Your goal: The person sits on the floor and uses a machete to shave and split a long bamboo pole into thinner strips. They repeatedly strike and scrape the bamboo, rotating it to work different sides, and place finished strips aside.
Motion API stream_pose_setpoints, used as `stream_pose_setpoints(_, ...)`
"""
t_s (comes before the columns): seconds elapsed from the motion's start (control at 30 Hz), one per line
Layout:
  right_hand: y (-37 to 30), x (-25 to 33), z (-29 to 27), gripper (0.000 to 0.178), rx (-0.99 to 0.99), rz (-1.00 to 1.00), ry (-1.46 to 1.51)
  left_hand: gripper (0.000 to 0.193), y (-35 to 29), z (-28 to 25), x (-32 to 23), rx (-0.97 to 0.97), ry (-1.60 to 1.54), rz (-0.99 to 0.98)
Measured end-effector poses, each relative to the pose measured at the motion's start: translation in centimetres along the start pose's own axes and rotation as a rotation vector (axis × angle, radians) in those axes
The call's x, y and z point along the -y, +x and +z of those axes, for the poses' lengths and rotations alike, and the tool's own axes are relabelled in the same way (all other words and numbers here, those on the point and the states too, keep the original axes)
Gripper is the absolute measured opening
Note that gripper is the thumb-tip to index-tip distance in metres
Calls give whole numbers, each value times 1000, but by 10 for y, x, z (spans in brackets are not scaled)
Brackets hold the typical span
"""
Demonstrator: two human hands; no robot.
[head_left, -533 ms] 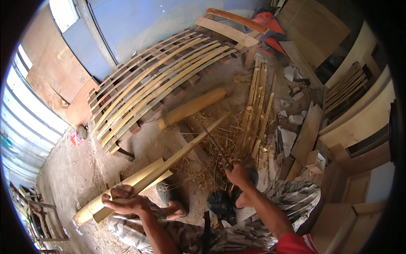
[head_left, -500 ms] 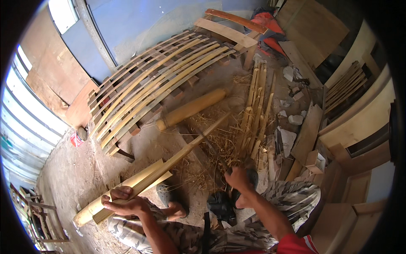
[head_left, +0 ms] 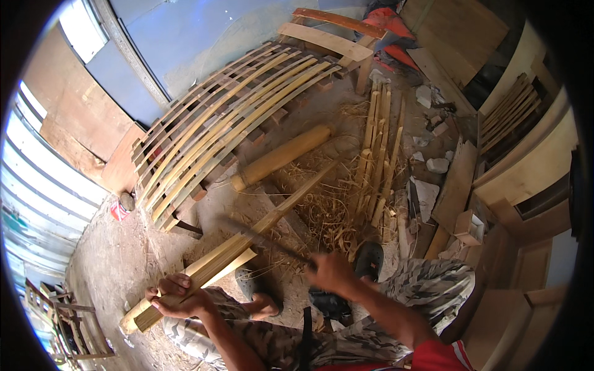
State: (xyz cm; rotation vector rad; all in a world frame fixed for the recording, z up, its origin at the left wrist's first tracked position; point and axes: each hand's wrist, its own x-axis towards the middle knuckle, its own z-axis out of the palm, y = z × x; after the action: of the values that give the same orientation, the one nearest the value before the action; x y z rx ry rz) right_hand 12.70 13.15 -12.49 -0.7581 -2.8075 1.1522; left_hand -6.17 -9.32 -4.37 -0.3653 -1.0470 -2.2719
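Note:
My left hand (head_left: 181, 297) grips the near end of a long split bamboo strip (head_left: 286, 207); the strip slants away toward the upper right. In my right hand (head_left: 334, 272) is the handle of a long knife (head_left: 278, 246). Its dark, narrow blade, slightly blurred, lies across the strip beyond my left hand; whether it touches is not clear. Beneath the strip are wider pieces of split bamboo (head_left: 238, 264), partly covered by it and by my left hand.
Curly shavings (head_left: 334, 213) litter the floor near my feet. Several bamboo strips (head_left: 371, 148) lie to the right of a bamboo pole (head_left: 284, 157). Behind stands a slatted bamboo frame (head_left: 235, 120). Rubble (head_left: 426, 196) and boards (head_left: 455, 185) line the right side.
My right hand has moved left and the knife has swung from the strip's far part to nearer my left hand. My left hand keeps its grip on the strip.

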Motion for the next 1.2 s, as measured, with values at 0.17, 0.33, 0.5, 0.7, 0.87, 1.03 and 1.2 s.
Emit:
stream_pose_setpoints(0.17,-25,51,-3,28,14,-178,-54,28,-1,-5,-1,196,-196,-45)
stream_pose_setpoints(0.33,-14,58,-14,30,48,-132,-84,29,-7,-2,1,182,-186,-62)
stream_pose_setpoints(0.5,-5,32,-6,34,108,106,28,30,-14,0,-5,158,-194,-90)
stream_pose_setpoints(0.7,-26,41,9,32,-76,-199,-113,28,-14,-2,-4,132,-194,-74)
stream_pose_setpoints(0.87,-2,8,4,32,14,61,-75,28,-15,-2,-9,150,-182,-71)
stream_pose_setpoints(1.03,-2,25,-16,39,26,39,-125,28,-12,1,4,74,-136,-34)
stream_pose_setpoints(1.2,-24,26,0,39,25,-66,-108,26,-10,2,-6,107,-195,-44)
